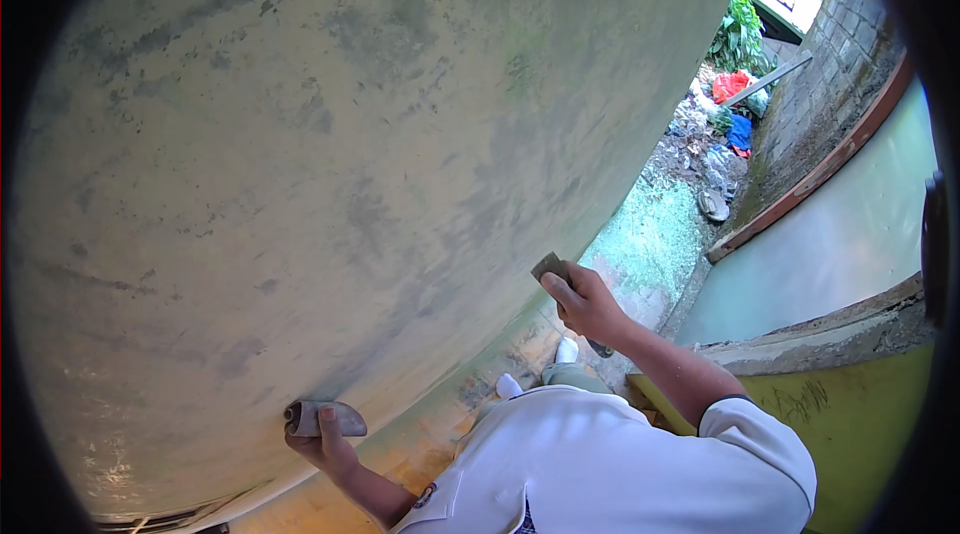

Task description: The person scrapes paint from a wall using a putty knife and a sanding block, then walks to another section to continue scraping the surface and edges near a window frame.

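At the lower left, my left hand (328,449) is closed around a grey, curled, scoop-like piece (345,420) with a rounded end, its thumb pressed on the outside. This piece overlaps the lower part of a large patchy wall (240,214). Nearer the middle, my right hand (592,306) grips a scraper (549,268). Its flat, dusty blade points up and left toward the wall, and the handle end shows below the fist. Grey smears and worn patches mark the pale wall surface.
A narrow tiled floor (400,461) runs along the wall's foot, under my feet. Farther off lie wet-looking green ground (650,234) and a heap of rubbish (715,139). On the right stand a block wall (815,74), a shiny pale panel (830,244) and a yellow-green low wall (850,424).
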{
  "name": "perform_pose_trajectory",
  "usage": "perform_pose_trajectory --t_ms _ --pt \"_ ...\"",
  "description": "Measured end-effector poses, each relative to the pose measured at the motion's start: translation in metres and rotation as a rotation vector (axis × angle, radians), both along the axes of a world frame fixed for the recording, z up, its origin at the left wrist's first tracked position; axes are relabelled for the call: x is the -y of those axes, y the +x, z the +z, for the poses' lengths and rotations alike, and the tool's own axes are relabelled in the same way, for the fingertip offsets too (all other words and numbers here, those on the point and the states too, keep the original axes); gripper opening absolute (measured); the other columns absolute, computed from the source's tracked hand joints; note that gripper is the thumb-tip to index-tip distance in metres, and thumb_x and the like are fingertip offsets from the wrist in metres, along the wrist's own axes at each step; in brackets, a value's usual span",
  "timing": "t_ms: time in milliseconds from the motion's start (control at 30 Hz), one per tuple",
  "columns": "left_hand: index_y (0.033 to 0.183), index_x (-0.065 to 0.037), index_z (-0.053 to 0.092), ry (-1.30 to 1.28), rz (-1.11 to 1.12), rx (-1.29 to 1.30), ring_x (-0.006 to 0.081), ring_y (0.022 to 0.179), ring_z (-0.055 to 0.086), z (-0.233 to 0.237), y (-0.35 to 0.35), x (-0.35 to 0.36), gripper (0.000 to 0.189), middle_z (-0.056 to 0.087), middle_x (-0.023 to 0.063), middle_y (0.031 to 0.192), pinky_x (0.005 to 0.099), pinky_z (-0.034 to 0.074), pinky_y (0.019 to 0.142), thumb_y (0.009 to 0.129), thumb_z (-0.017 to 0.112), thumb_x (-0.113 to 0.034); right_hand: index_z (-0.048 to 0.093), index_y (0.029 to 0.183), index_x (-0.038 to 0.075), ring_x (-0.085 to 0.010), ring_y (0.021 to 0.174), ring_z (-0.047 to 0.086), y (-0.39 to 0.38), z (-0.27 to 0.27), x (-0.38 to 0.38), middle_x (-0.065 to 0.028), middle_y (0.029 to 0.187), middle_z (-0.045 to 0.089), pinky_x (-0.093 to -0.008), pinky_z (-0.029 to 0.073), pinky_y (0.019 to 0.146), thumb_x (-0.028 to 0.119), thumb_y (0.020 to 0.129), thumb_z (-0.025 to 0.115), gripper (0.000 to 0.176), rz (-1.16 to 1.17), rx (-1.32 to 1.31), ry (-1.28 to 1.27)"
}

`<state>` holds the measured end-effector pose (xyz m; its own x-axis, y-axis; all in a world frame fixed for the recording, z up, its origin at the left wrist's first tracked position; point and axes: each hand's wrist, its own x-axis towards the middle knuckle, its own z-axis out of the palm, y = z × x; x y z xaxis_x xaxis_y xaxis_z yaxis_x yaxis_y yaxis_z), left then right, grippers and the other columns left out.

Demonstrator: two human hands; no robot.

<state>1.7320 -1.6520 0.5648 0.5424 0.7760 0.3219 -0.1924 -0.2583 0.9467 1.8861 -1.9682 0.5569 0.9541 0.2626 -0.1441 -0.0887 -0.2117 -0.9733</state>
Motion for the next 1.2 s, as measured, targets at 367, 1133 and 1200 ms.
perform_pose_trajectory --t_ms 367,1133,1200 --pt "0.082 0.002 0.051 -0.002 0.044 -0.005 0.0118 0.071 0.051 -0.003 0.000 -0.001 0.033 0.054 0.0038 0.078 0.0260 0.043 0.065 0.073 0.073 -0.021 0.045 0.079 0.005 -0.0041 0.040 0.034 0.003 0.008 0.000 0.0039 0.052 0.038 -0.0224 0.028 0.035 0.030 0.096 0.046 0.030 -0.041 -0.052 0.077" --pt "0.087 0.001 0.049 -0.018 0.010 -0.033 0.0124 0.075 0.051 -0.008 -0.005 -0.006 0.034 0.055 0.0048 0.083 0.0267 0.044 0.069 0.073 0.073 -0.019 0.045 0.072 0.003 -0.0043 0.041 0.037 0.008 0.004 0.005 0.0035 0.052 0.040 -0.0234 0.031 0.038 0.031 0.094 0.049 0.036 -0.080 0.021 0.013" --pt "0.086 0.001 0.049 -0.021 -0.004 -0.034 0.0125 0.075 0.051 -0.008 -0.005 -0.007 0.033 0.055 0.0047 0.083 0.0267 0.044 0.069 0.073 0.073 -0.019 0.045 0.071 0.003 -0.0042 0.042 0.037 0.008 -0.003 0.006 0.0035 0.052 0.040 -0.0235 0.031 0.038 0.031 0.094 0.049 0.036 -0.082 0.014 0.003"
